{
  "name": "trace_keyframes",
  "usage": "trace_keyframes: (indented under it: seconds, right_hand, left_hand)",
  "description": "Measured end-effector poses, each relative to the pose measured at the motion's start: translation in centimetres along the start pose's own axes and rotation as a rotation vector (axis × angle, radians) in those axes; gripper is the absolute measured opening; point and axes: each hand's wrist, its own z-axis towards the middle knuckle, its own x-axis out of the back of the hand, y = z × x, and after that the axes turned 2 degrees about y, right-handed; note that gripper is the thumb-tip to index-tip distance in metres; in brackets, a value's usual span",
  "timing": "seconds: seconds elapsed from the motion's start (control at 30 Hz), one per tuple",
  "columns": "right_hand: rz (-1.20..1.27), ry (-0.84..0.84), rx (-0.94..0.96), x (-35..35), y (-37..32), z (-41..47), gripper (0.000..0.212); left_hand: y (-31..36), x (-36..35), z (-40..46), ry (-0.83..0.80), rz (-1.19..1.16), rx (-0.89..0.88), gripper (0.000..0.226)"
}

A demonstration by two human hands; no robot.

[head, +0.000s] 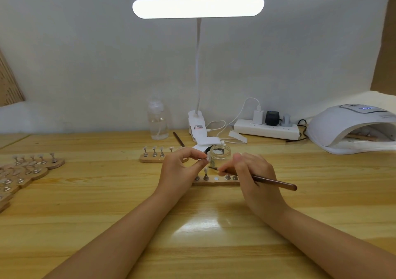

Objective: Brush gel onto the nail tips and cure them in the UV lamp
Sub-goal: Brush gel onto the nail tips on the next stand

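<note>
My left hand (181, 167) pinches a small metal stand with a clear nail tip (206, 158) between thumb and fingers, held just above the table. My right hand (252, 171) grips a brown-handled gel brush (276, 182); its bristle end points left, close under the held tip. Below both hands lies a wooden holder strip (216, 182) with a few nail tip stands and one bare magnet spot. A small clear glass jar (220, 155) stands right behind the hands. The white UV lamp (351, 126) sits at the back right with a wooden strip inside.
Another wooden strip with nail tips (154, 156) lies at left of the jar. Several more strips (27, 171) are piled at the far left. A clear pump bottle (158, 122), a clip desk lamp (198, 120), a spare brush (179, 139) and a power strip (266, 128) line the back.
</note>
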Motion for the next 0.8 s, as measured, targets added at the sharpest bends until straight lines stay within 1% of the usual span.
trace_keyframes:
  seconds: [0.1,0.2,0.3,0.4,0.53,0.6,0.7,0.8]
  right_hand:
    - [-0.069,0.022,0.046,0.05,-0.09,0.17,0.042]
    - [-0.001,-0.015,-0.037,-0.03,-0.12,0.18,0.043]
    - [0.012,0.006,-0.029,0.08,-0.24,0.04,0.044]
    - [-0.005,-0.017,-0.045,0.14,-0.43,0.27,0.032]
    - [0.064,-0.026,-0.084,0.07,-0.45,0.21,0.038]
    - [0.049,-0.007,-0.061,0.09,-0.42,0.24,0.035]
    - [0.014,-0.029,-0.062,0.04,-0.34,0.43,0.030]
    - [0.065,-0.034,-0.071,0.00,-0.24,0.18,0.039]
  left_hand:
    - [-0.01,0.01,0.00,-0.005,-0.006,0.009,0.026]
    - [0.02,0.06,-0.01,-0.015,-0.006,0.012,0.024]
    - [0.17,0.10,-0.04,-0.023,-0.008,0.013,0.022]
    - [0.29,0.09,-0.07,-0.024,-0.015,0.019,0.022]
    - [0.31,0.09,-0.05,-0.024,-0.012,0.014,0.021]
    - [0.30,0.09,-0.03,-0.026,-0.015,0.015,0.019]
    - [0.25,0.07,-0.05,-0.023,-0.016,0.013,0.021]
    - [0.18,0.01,-0.02,-0.015,-0.015,0.012,0.023]
